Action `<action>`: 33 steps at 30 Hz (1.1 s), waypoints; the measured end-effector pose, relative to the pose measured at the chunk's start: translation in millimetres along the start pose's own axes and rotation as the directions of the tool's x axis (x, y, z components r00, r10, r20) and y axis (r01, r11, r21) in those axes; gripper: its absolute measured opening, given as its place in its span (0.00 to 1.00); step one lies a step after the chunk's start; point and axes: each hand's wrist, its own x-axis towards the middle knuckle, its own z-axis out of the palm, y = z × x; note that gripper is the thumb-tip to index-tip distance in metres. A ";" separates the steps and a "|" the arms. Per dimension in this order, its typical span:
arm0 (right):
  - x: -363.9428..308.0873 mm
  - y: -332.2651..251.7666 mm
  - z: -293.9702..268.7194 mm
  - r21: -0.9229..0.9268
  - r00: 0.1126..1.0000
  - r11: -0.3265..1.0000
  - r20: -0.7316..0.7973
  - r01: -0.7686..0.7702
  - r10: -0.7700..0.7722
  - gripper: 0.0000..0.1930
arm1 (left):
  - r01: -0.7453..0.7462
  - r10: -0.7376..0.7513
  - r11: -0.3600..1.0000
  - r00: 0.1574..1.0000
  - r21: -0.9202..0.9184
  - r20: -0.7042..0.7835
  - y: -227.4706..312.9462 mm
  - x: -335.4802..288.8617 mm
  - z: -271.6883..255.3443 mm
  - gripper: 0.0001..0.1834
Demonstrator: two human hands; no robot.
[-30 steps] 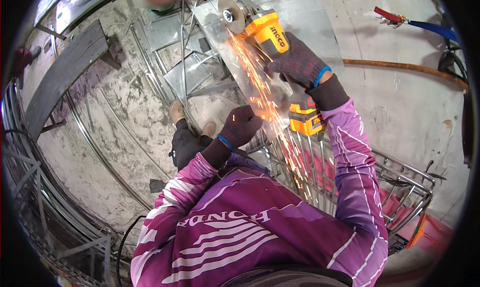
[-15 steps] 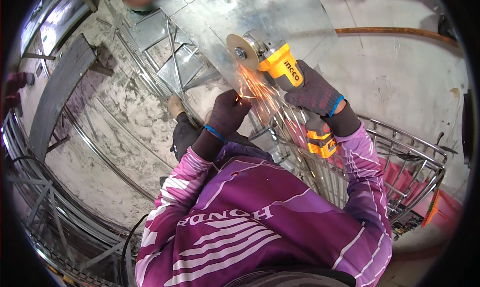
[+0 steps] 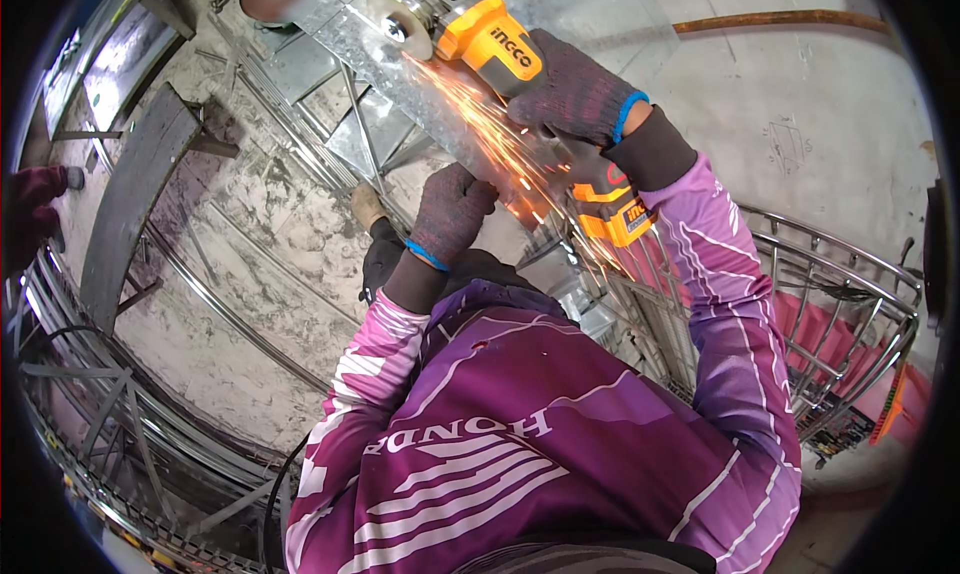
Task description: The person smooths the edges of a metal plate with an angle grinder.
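My right hand (image 3: 580, 89), in a dark knit glove with a blue cuff, is wrapped round a yellow-and-black cordless angle grinder (image 3: 500, 52). Its thin disc (image 3: 400, 26) meets a large grey metal sheet (image 3: 600, 19). Orange sparks (image 3: 480, 124) stream from the disc back along the sheet, passing between my hands. The grinder's battery (image 3: 610, 212) shows below my right wrist. My left hand (image 3: 450, 214), gloved alike, is closed at the sheet's near left edge; its fingertips, and anything in them, are hidden.
At right stands a shiny metal-bar rack (image 3: 850, 274), with pink material (image 3: 820, 339) and an orange brush (image 3: 890, 404) by it. A wooden bench (image 3: 140, 194) and long metal rods (image 3: 195, 279) are at left. My foot (image 3: 368, 204) is on the floor beside metal frames.
My right hand and the grinder have moved away from me and to the left along the sheet. The spark stream has lengthened. My left hand stays closed near the sheet's edge.
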 end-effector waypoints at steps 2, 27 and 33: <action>-9.6 4.4 -4.5 -0.076 1.000 0.997 0.028 0.001 0.001 0.30 | -0.026 0.026 0.999 1.000 0.024 -0.011 -1.0 1.0 -0.7 0.11; -130.7 89.6 2.3 -0.277 0.987 0.951 -0.113 -0.139 0.112 0.36 | -0.165 0.175 0.980 0.981 0.115 -0.084 -30.6 15.5 -2.5 0.17; -139.5 106.2 0.9 -0.446 0.995 0.895 -0.095 -0.012 -0.034 0.33 | -0.154 0.159 0.986 0.983 0.066 -0.094 -30.8 14.9 -1.2 0.16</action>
